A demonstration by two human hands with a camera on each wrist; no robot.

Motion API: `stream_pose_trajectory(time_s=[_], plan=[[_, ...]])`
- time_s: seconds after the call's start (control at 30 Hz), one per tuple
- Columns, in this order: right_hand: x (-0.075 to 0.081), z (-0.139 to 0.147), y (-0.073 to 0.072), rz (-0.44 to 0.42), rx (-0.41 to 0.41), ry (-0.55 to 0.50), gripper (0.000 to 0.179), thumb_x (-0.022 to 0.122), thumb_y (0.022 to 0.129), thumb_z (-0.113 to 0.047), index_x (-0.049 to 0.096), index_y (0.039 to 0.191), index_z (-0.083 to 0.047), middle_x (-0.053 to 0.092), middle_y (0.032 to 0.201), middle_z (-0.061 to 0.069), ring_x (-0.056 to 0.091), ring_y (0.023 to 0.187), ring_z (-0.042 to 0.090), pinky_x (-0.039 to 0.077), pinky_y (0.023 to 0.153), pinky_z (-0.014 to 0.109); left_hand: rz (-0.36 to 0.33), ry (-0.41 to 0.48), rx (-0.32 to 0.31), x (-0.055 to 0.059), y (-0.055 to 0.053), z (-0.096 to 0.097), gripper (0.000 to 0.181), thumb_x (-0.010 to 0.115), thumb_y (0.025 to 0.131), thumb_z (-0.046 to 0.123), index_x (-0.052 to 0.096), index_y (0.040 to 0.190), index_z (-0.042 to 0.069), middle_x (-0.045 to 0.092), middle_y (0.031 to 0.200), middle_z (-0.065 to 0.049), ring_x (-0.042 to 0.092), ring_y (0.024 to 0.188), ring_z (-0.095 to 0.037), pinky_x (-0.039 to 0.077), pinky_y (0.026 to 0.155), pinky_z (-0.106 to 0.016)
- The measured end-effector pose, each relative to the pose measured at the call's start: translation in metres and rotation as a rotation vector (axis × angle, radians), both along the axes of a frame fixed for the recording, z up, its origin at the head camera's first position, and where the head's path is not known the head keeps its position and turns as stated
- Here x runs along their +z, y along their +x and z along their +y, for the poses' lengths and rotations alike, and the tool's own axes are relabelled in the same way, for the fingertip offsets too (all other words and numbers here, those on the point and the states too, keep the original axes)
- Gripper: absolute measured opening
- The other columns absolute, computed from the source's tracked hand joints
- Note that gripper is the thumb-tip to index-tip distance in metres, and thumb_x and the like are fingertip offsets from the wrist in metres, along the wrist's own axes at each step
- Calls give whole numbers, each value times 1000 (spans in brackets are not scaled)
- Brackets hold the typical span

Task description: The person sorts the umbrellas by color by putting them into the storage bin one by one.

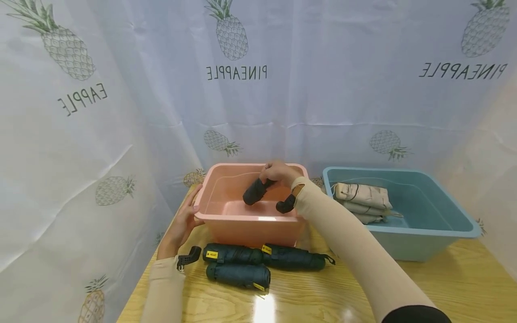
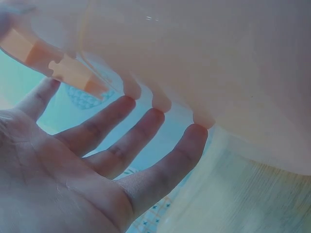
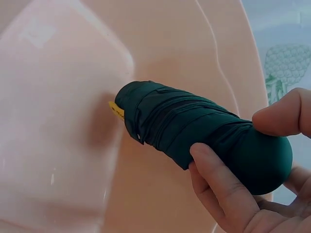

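Note:
In the head view, my right hand (image 1: 278, 174) reaches inside the pink plastic tub (image 1: 250, 218) and grips a dark green folded umbrella (image 1: 255, 192). The right wrist view shows thumb and fingers around the rounded end of that umbrella (image 3: 194, 126). Its other end, with a yellow tag, points down toward the tub floor. My left hand (image 1: 186, 220) is at the tub's left side; in the left wrist view, its spread fingertips (image 2: 197, 136) touch the outer wall. On the table in front of the tub lie three more folded umbrellas (image 1: 238, 274) with yellow tags.
A blue-green tub (image 1: 424, 232) stands to the right, holding several beige cloth bundles (image 1: 363, 195) stacked at its left end. Both tubs sit on a wooden table (image 1: 315, 296). A curtain (image 1: 323, 98) printed with pineapples hangs behind and along the left side.

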State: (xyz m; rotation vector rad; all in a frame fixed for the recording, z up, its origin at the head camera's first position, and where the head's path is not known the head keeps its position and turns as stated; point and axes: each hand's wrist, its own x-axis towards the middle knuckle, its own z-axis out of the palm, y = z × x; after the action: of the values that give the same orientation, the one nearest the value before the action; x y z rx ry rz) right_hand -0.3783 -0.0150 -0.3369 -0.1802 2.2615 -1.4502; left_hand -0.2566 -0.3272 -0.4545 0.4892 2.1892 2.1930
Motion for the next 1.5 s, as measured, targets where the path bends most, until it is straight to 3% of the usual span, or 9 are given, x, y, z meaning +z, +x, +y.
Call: stream_pose_trajectory(time_s=[0.2,0.33,0.47,0.67,0.9,1.13,1.3,1.43,1.5], plan=[[-4,-1,-4,-15,-17,-1,10,58,86,7,59,92,-1,54,135,20,59,123,40,55,99,51,-5,2,2,3,0,3,74,39,99,24,10,167,24,6,173,-6,54,130,-7,51,97,-48],[-9,0,-4,-8,12,30,12,57,86,8,58,89,-4,57,116,14,62,106,32,55,98,49,-10,6,8,3,1,4,73,38,98,24,12,166,27,5,173,-6,54,129,-6,51,96,-47],[-14,3,-3,1,73,84,19,54,87,6,50,76,-8,47,86,6,51,82,25,46,81,39,-16,10,14,3,1,3,73,38,98,23,13,166,28,6,173,-5,54,130,-9,51,96,-46],[-13,10,0,-1,67,143,25,51,89,0,47,68,-12,44,78,4,44,77,24,40,72,35,-15,13,8,3,0,2,72,38,99,23,13,166,29,8,173,-6,49,139,-26,52,95,-44],[-11,19,1,-57,-1,154,28,50,86,0,45,61,-11,32,66,1,31,66,22,36,69,37,-18,9,10,3,0,2,71,38,99,24,14,166,30,7,173,-5,48,139,-27,53,95,-44],[-16,21,-1,-144,-48,84,26,47,85,3,34,68,-12,33,90,6,41,88,28,44,78,43,-23,16,10,3,1,1,72,38,99,23,14,166,30,6,173,-6,48,140,-27,52,95,-44],[-18,27,0,-139,48,112,22,43,90,2,33,75,-10,34,103,9,40,101,30,51,96,51,-24,13,10,3,1,1,72,38,99,23,14,166,30,6,173,-6,45,141,-29,52,95,-44],[-16,33,2,-114,115,136,10,41,97,-4,38,87,-6,43,134,18,47,122,32,47,108,55,-19,6,10,4,0,1,71,37,99,23,14,166,30,6,173,-5,43,143,-32,52,96,-44],[-12,35,3,-115,131,150,9,43,100,-9,43,106,-3,30,155,16,43,138,36,47,109,55,-17,3,10,4,-1,1,71,37,99,23,15,166,30,7,173,-5,42,143,-33,52,96,-44]])
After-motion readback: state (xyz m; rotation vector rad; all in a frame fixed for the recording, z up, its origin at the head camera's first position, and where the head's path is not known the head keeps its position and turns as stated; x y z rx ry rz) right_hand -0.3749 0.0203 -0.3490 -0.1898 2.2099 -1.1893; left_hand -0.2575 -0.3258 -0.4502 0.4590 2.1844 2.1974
